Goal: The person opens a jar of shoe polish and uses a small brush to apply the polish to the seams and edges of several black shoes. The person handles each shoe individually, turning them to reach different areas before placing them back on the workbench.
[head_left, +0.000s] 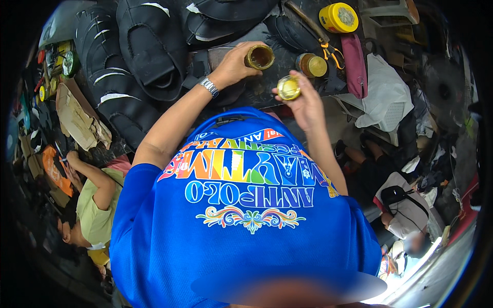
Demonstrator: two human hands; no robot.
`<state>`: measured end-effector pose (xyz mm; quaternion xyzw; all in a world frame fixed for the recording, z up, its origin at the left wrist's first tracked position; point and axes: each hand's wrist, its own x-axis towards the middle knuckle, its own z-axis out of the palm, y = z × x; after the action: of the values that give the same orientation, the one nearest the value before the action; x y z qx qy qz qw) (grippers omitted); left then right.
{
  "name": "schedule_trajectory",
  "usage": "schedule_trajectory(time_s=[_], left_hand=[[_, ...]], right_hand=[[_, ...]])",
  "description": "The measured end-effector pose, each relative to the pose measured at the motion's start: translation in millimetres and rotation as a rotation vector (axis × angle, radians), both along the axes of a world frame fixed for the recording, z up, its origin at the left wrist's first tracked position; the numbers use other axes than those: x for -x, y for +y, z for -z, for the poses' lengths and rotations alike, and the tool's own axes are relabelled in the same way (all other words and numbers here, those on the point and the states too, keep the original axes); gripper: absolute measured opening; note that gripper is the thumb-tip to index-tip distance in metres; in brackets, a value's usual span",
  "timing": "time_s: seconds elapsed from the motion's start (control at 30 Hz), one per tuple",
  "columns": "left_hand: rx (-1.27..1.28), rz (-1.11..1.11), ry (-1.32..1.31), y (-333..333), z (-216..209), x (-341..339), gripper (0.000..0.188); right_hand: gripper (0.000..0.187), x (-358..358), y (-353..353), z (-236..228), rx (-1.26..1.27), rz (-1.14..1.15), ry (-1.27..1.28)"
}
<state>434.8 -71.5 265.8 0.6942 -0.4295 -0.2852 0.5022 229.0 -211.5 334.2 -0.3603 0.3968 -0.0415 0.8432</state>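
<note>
My left hand (236,65), with a metal watch at its wrist, is wrapped round a small open jar (260,57) with brown, stained walls. The jar's mouth faces up and its inside looks dark brown. Lower and to the right, my right hand (308,105) grips a round yellow jar lid (289,88), apart from the jar. Just beyond the right hand, a second brown jar (311,65) has a yellow top. Black shoe-shaped pieces (149,46) are piled left of my left hand, some with white strips on them.
A yellow tub (339,18), orange-handled scissors (333,54) and a maroon pouch (355,66) lie at the far right of the table. White plastic (382,92) covers a stool beside it. One person (100,200) sits at left, another (403,205) at right.
</note>
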Motion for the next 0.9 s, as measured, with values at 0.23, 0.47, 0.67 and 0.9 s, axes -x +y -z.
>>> schedule_trajectory(time_s=[0.23, 0.47, 0.67, 0.9], left_hand=[[-0.045, 0.019, -0.151, -13.5, 14.9, -0.2, 0.074], [-0.092, 0.055, -0.1, -24.6, 9.4, 1.0, 0.074], [-0.064, -0.048, -0.079, 5.3, -11.2, -5.4, 0.062], [-0.104, 0.017, -0.103, -0.4, -26.9, -31.1, 0.023]], right_hand=[[0.032, -14.7, 5.8, 79.1, 0.242, -0.025, 0.192], [0.041, -15.9, -3.6, 68.7, 0.847, -0.422, 0.382], [0.081, -22.9, -3.9, 25.3, 1.201, -0.526, 0.289], [0.097, -70.2, -2.9, 40.0, 1.198, -0.469, -0.074]])
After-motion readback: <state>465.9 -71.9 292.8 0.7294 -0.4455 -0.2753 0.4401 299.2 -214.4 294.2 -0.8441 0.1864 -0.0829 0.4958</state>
